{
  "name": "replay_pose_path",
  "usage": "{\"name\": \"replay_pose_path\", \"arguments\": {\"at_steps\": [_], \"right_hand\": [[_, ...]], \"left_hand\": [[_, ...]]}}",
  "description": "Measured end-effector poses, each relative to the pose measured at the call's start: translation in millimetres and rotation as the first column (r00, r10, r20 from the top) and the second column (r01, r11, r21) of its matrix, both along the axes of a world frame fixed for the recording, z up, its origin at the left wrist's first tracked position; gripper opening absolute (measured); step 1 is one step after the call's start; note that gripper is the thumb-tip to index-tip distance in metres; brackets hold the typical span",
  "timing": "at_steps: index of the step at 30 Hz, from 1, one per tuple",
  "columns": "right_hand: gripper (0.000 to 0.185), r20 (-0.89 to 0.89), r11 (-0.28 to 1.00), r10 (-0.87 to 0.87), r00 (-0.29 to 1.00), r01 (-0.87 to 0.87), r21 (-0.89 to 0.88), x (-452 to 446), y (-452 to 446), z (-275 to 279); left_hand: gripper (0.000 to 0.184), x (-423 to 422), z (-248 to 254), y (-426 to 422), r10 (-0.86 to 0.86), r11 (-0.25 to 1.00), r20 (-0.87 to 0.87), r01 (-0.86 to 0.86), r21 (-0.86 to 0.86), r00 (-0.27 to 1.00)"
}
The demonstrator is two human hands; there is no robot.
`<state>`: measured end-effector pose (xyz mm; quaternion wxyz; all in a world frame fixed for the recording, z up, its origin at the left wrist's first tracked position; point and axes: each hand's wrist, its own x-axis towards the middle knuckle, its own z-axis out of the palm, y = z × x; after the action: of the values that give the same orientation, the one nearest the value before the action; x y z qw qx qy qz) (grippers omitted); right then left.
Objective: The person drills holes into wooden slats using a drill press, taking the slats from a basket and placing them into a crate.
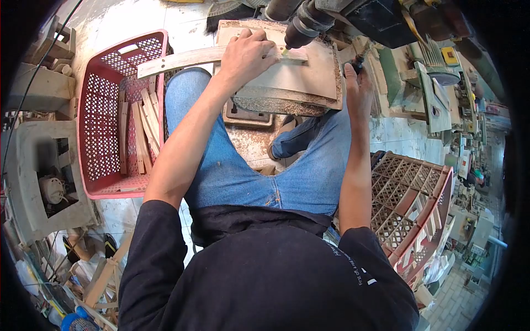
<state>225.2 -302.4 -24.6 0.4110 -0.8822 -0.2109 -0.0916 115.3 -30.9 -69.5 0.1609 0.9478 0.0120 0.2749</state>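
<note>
While the left hand presses down on a pale wooden strip, its fingers bent over the wood and grasping it, the strip lies across a flat board just beneath a drill chuck. The strip's far end reaches out over the corner of a red plastic crate, and a dark spot marks the wood near that end; whether strip and rim touch, I cannot tell.

The right hand is at a black handle beside the board, thumb raised along it; the other fingers are hidden, so I cannot tell how far they close.

The red crate stands by the person's left knee, its walls pierced with small holes. Inside lie several long wooden pieces, most of them side by side towards the right wall, some pale, one browner. On the person's right, a lattice crate with a reddish rim holds more pale wood pieces, partly screened by its side. At far left, a grey housing has an open face with a round part inside.
</note>
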Motion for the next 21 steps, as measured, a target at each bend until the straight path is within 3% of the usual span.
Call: {"name": "replay_pose_path", "arguments": {"at_steps": [6, 15, 21], "right_hand": [[0.043, -0.048, 0.999, 0.000, 0.999, -0.001, -0.034, -2, 13, 15], [0.048, 0.033, 1.000, -0.017, 0.999, 0.017, -0.003, 33, 15, -12], [0.050, -0.007, 0.996, -0.030, 1.000, 0.030, -0.081, 41, 20, -5]], "left_hand": [[0.036, 0, 0, 0, 0.006, 1.000, -0.027, -0.005, 0.016, 1.000], [0.037, 0, -1, 0, 0.006, 1.000, -0.030, -0.005, 0.015, 1.000], [0.036, 0, -1, 1, -0.003, 1.000, 0.006, 0.003, 0.008, 1.000]]}}
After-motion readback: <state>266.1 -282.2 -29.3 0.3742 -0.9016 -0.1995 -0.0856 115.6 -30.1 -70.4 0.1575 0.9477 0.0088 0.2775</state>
